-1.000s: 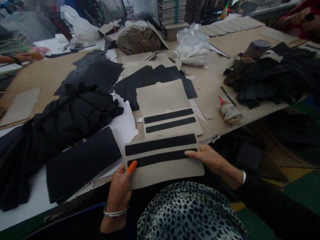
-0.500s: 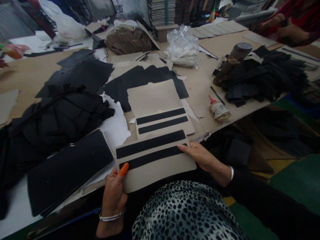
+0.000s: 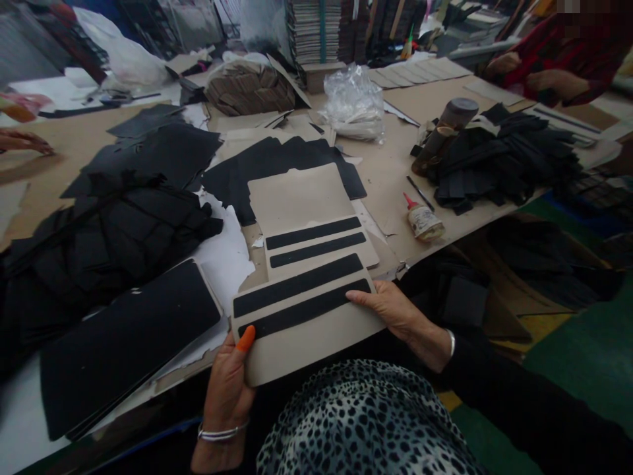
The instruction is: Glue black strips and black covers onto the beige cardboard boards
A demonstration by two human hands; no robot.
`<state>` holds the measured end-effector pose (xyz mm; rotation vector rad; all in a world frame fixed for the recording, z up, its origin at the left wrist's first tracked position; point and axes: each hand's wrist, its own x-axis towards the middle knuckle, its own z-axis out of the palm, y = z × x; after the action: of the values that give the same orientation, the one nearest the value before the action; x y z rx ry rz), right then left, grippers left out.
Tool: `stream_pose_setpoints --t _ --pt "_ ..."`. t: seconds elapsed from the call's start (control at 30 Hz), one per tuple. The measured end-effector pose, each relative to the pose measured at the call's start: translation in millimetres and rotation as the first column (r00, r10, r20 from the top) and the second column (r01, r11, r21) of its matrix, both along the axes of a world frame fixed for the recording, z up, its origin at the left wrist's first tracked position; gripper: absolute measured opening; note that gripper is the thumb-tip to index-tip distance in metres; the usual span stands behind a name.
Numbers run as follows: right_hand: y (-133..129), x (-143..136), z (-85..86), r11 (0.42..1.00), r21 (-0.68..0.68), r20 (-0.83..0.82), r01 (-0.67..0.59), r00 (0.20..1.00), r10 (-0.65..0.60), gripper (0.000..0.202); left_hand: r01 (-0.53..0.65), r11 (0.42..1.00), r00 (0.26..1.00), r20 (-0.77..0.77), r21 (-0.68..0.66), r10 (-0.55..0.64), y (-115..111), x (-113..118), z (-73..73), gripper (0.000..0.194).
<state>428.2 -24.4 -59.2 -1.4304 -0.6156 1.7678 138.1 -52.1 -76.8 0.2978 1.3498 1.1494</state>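
Observation:
Between my two hands is a beige panel (image 3: 316,346) with two black strips across its upper half, tilted up over the table's front edge. My left hand (image 3: 230,376) is closed on its left end, the thumb in an orange finger cover lying on the lower strip. My right hand (image 3: 395,310) grips the right end, thumb on top; the fingers beneath are hidden. Just beyond it lies another beige panel (image 3: 301,198) with two similar black strips. Left of my left hand is a stack of black panels (image 3: 131,343).
A heap of black pieces (image 3: 109,227) lies at the left. A red-tipped glue bottle (image 3: 424,221), a thin dark tool (image 3: 420,192) and a pile of black strips (image 3: 504,161) are at the right. Other people's hands (image 3: 554,82) show at the far right and far left.
The view has shifted slightly. My hands hold the panel in nearly the same way. At the far left, another person's hand has come further into view over the table.

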Motion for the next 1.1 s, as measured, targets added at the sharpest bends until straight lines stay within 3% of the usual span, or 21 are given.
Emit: stream_pose_setpoints --t 0.63,0.87,1.1 --pt "-4 1 1.4 1.000 0.019 0.012 -0.015 1.000 0.015 0.042 0.026 0.998 0.999 -0.024 0.062 -0.024 -3 0 -0.7 0.065" --pt "-10 3 -7.0 0.994 -0.106 0.020 -0.020 1.000 0.022 0.047 0.045 0.995 0.999 -0.009 0.086 -0.044 -8 -3 2.8 0.060" --pt "-9 12 -23.1 0.941 -0.337 0.151 0.022 0.988 0.031 0.060 0.000 0.996 1.000 0.028 0.095 -0.003 -10 3 -7.0 0.053"
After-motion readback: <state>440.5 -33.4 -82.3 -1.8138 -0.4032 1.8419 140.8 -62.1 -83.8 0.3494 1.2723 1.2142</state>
